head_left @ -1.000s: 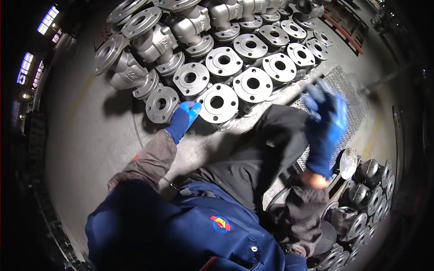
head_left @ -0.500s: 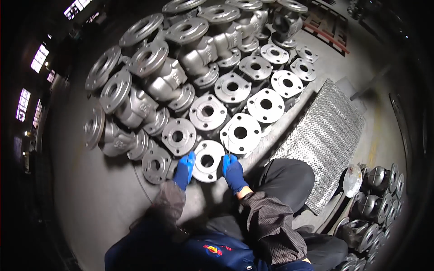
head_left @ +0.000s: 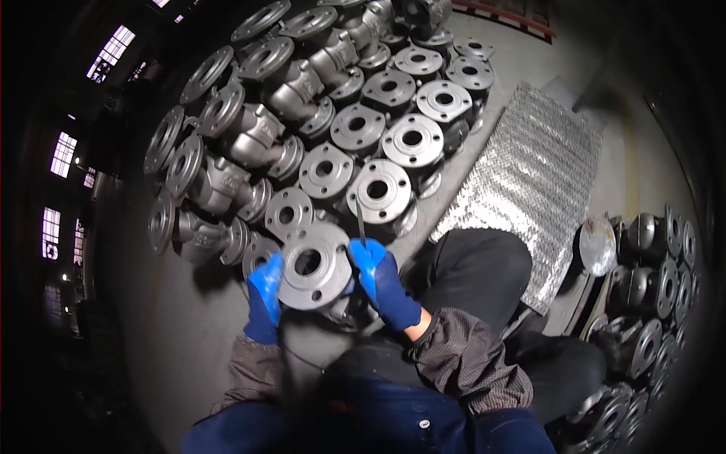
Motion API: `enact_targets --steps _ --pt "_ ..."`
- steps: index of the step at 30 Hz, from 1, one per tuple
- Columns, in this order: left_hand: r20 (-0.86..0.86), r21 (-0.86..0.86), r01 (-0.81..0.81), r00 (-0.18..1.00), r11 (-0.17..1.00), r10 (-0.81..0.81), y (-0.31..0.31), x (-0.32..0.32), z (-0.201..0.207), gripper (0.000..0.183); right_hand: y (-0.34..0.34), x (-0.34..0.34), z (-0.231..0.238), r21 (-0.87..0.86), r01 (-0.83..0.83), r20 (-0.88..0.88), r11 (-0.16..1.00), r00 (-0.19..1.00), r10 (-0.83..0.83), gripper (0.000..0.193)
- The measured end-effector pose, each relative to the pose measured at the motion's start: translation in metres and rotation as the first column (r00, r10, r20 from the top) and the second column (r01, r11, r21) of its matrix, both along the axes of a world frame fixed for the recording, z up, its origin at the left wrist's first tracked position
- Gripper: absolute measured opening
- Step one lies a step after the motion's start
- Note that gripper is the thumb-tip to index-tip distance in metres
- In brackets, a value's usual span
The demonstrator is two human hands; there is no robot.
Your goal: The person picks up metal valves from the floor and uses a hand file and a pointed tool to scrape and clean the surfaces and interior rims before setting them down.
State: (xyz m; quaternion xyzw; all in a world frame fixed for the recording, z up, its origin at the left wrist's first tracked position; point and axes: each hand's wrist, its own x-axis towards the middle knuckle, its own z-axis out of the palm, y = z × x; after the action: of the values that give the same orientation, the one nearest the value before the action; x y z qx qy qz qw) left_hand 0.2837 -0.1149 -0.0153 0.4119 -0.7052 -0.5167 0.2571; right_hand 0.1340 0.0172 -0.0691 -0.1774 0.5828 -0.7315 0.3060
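Note:
Between my two blue-gloved hands is a grey metal flanged valve body (head_left: 336, 266), its round flange tilted up with a central bore and bolt holes. My left hand (head_left: 264, 296) grips the flange's left edge with fingers closed. My right hand (head_left: 384, 286) is closed at the right edge, and a thin dark bar-like tool (head_left: 361, 225) sticks up from its fingers. What the right palm touches under the flange is hidden. Just beyond, another valve body's flange (head_left: 392, 195) stands upright in the nearest row, and a smaller flange (head_left: 258, 255) shows behind my left hand.
Several rows of similar valve castings (head_left: 221, 184) fill the floor ahead and to the left. To the right lies a silvery quilted sheet (head_left: 522, 170), close to my bent knee (head_left: 484, 265). More castings (head_left: 634, 291) are stacked at the lower right. A red rack (head_left: 522, 23) stands far back.
The valve body has come up off the floor and closer to me, shifting left, with both hands on it. My view has shifted, so the rows appear lower and further left.

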Motion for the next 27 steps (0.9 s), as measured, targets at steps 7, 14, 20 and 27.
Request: enact_targets --steps 7,14,20,27 --pt "0.258 -0.741 0.454 0.873 0.495 -0.414 0.007 -0.052 0.102 0.035 0.046 -0.033 0.088 -0.343 0.311 -0.741 0.886 0.49 -0.459 0.022" --pt "-0.04 -0.436 0.658 0.668 0.615 -0.743 0.031 -0.183 0.084 0.036 0.084 -0.097 0.092 -0.33 0.529 -0.285 0.782 0.733 -0.617 0.019" --pt "0.098 -0.76 0.581 0.546 0.291 -0.832 0.079 -0.276 0.011 0.033 0.129 -0.168 0.026 -0.214 0.795 -0.042 0.567 0.573 -0.819 0.022" --pt "0.015 -0.63 0.731 0.351 0.264 -0.936 0.105 -0.343 -0.022 0.044 0.157 -0.21 0.014 -0.214 0.906 0.034 0.364 0.38 -0.924 0.024"
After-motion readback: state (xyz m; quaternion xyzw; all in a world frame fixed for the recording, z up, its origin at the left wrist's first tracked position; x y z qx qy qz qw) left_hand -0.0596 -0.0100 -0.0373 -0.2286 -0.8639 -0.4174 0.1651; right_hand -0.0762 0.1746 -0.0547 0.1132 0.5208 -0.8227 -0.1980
